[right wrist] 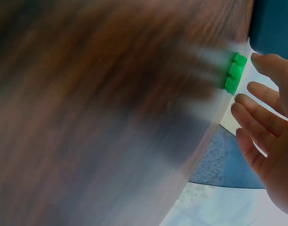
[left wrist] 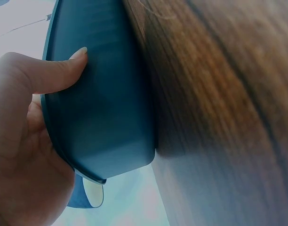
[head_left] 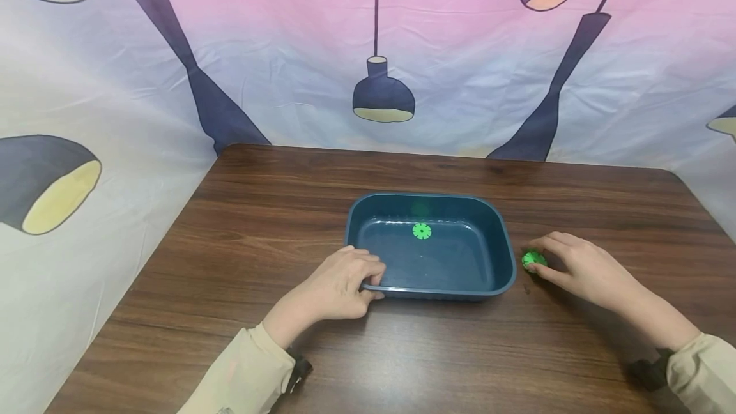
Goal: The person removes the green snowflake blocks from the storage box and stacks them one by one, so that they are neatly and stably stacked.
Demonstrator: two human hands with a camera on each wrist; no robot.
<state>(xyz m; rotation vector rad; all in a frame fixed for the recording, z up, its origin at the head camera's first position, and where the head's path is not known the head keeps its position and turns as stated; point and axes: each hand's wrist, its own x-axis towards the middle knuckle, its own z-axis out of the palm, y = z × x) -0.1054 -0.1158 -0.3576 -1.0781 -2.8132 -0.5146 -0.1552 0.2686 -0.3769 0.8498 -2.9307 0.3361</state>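
Note:
My left hand point(head_left: 339, 281) grips the near left corner of a dark teal plastic basin point(head_left: 448, 267). In the left wrist view, its thumb presses the outer wall of the basin point(left wrist: 108, 108), while its fingers go over the rim. A bright green notched disc point(head_left: 422, 231) lies flat inside, toward the far wall. Right of the basin, my right hand point(head_left: 595, 273) is lowered over another green notched piece point(head_left: 531, 261) on the table. From the right wrist, thumb and fingers stand apart beside that green piece point(right wrist: 235, 74), which looks thick, like stacked discs.
The basin stands on a dark wood-grain table point(head_left: 241, 229). Behind the table's far edge hangs a pink and pale-blue cloth point(head_left: 305, 82) printed with lamps. Table surface extends left, right and in front of the basin.

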